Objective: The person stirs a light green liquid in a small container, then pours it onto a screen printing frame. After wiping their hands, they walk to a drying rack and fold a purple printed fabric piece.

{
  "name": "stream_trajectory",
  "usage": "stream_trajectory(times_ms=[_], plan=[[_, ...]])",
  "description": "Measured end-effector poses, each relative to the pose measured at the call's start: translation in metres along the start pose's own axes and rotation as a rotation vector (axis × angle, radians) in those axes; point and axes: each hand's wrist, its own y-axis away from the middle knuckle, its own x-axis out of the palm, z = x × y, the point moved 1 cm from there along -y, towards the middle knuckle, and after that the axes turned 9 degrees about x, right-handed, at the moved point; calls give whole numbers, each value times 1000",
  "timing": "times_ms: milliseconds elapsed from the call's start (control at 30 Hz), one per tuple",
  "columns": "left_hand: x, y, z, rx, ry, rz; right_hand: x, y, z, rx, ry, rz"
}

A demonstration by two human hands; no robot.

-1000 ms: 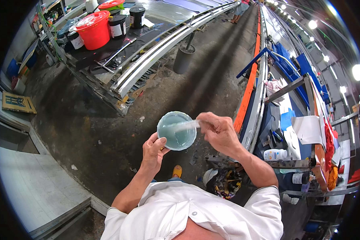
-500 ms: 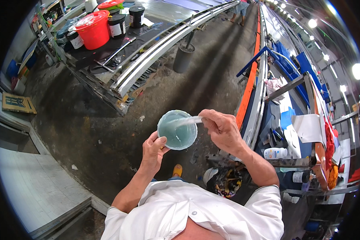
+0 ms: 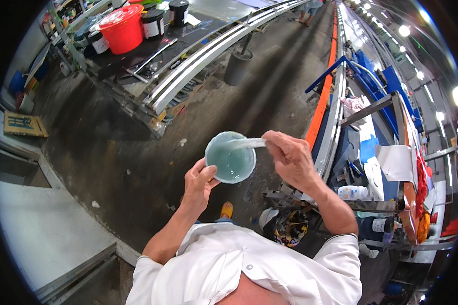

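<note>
My left hand [image 3: 200, 182] grips a round plastic tub [image 3: 245, 172] by its near left side, thumb over the rim. Pale blue-green liquid or paste coats the inside. In my right hand [image 3: 291, 155] is the end of a whitish stirring stick [image 3: 249, 143], fingers closed around it. The stick lies slanted over the tub's right rim, its far end down in the contents. Both hands are held out in front of my body, above the floor.
At the upper left, a table carries a red bucket [image 3: 122, 31] and black jars [image 3: 152, 24]. A grey bin [image 3: 238, 67] stands on the floor ahead. Along the right runs a long table with an orange rail [image 3: 319, 114], a white bottle [image 3: 352, 192] and papers. A bag-lined bin [image 3: 286, 227] sits low right.
The tub and both hands sit slightly higher and further right in view. The stick has shifted within the tub toward its upper right rim.
</note>
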Motion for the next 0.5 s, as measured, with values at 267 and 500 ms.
stream_trajectory(times_ms=[267,500], plan=[[-5,-4,1,-11,-43,-8,6,18,-1,596,-442,378],[-1,-3,1,-13,-6,2,-3,-2,3,-89,118,-10]])
